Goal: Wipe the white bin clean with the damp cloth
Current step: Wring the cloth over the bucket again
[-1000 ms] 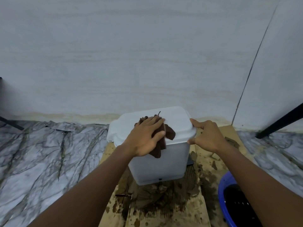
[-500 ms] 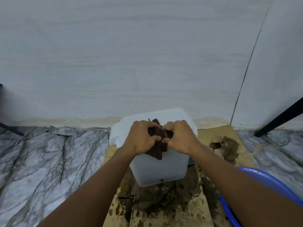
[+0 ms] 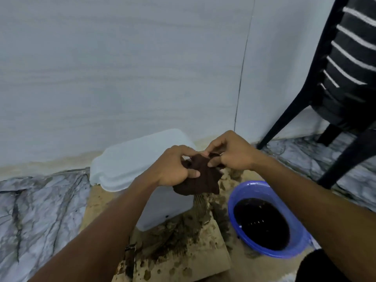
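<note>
The white bin stands with its lid closed on stained cardboard by the wall. Both hands hold the dark brown damp cloth in the air beside the bin's right edge. My left hand grips the cloth's left side, thumb curled over it. My right hand pinches the cloth's upper right part between thumb and fingers. The cloth hangs bunched below the hands, off the lid.
A blue basin of dark water sits on the floor to the right of the bin. Wet, mud-stained cardboard lies under the bin. A black plastic chair stands at the right against the pale wall. Marble floor spreads to the left.
The right hand left the bin's lid and joined the left on the cloth. Both hands lifted the cloth off the lid and carried it rightwards. The view swung right, showing basin and chair.
</note>
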`<state>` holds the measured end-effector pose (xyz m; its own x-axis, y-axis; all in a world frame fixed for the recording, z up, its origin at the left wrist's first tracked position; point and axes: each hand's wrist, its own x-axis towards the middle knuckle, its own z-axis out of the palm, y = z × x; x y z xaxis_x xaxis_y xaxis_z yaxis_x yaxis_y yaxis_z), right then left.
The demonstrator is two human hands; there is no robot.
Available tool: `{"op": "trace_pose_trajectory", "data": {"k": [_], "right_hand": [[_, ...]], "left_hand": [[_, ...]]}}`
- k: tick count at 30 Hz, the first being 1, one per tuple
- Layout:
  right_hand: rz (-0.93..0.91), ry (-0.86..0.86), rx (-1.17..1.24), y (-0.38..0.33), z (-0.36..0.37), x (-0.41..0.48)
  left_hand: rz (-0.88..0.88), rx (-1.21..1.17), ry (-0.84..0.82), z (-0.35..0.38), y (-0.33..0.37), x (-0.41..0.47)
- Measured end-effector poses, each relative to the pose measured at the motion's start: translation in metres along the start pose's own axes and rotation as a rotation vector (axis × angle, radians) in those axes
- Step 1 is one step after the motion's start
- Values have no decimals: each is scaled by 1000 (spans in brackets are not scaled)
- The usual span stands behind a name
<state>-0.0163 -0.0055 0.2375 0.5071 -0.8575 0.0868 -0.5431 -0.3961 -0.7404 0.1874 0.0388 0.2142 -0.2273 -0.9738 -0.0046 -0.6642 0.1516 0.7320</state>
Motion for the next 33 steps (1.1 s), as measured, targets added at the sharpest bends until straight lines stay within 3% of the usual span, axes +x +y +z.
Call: {"op": "trace_pose_trajectory", "data": {"k": [5, 8, 13, 23, 28, 30, 33], "right_hand": [[108, 78, -18, 34, -41, -60], [149, 154, -40, 60, -53, -90], [249, 164, -10, 128, -35, -131], [431, -67, 102, 237, 50, -179], [464, 59, -2, 273, 61, -168], [456, -18, -126, 283, 73, -170], [442, -198, -158, 295, 94, -178]], "left_hand": [[77, 25, -119, 45, 37, 24], [151, 50, -89, 84, 53, 35], [175, 75, -195, 159, 31, 41], [101, 195, -542, 259, -39, 38], [51, 284, -460, 289, -49, 65], [99, 393, -429, 302, -57, 64], [217, 563, -530, 316, -64, 56]]}}
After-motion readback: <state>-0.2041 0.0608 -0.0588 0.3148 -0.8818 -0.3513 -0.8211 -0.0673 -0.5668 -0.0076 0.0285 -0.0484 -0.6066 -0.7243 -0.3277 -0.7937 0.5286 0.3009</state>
